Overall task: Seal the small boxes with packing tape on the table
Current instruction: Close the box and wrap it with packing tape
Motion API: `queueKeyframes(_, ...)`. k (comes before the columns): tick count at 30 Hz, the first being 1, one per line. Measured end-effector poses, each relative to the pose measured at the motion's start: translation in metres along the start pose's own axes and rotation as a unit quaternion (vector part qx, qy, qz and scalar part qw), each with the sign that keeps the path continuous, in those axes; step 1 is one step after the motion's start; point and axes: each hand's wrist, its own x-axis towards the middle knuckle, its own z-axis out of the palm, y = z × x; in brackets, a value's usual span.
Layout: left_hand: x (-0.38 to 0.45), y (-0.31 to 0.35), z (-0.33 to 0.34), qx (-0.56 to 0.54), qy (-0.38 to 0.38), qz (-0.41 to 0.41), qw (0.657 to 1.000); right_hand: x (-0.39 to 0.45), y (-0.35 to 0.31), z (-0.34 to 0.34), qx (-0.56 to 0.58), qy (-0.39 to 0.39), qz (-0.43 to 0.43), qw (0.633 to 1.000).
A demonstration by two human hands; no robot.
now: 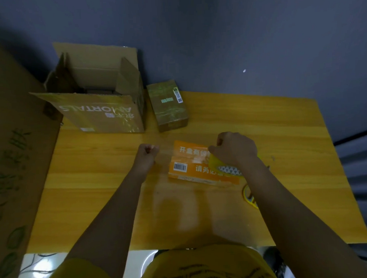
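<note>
A small orange box with white characters and a barcode lies flat in the middle of the wooden table. My right hand grips a yellowish roll of packing tape over the box's right part. A clear strip of tape stretches left from the roll across the box top to my left hand, which pinches its free end with curled fingers just left of the box. A second small brown box, wrapped in glossy tape, stands behind near the wall.
A large open carton stands at the table's back left corner. A tall cardboard sheet leans along the left edge. A yellow-rimmed round object, partly hidden by my right forearm, lies right of the orange box.
</note>
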Motion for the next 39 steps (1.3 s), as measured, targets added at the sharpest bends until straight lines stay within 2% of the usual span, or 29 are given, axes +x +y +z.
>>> queueKeyframes(4, 0.004, -0.008, 0.006, -0.004, 0.005, -0.021, 1.000, 0.001, -0.001, 0.000, -0.001, -0.007, 0.002, 1.000)
queueKeyframes(19, 0.014, -0.034, 0.024, -0.011, 0.015, -0.016, 1.000, 0.001, 0.000, 0.001, -0.001, -0.005, -0.005, 1.000)
queueKeyframes(24, 0.014, -0.042, 0.039, -0.020, -0.026, -0.068, 0.997, 0.004, -0.001, 0.002, 0.000, 0.000, -0.007, 1.000)
queueKeyframes(33, 0.018, -0.041, 0.044, -0.059, -0.114, -0.115, 0.985, 0.005, -0.001, 0.005, -0.014, 0.016, 0.000, 1.000)
queueKeyframes(39, 0.028, -0.041, 0.049, -0.043, -0.079, -0.153, 0.984, 0.004, -0.002, 0.007, -0.014, 0.024, 0.006, 1.000)
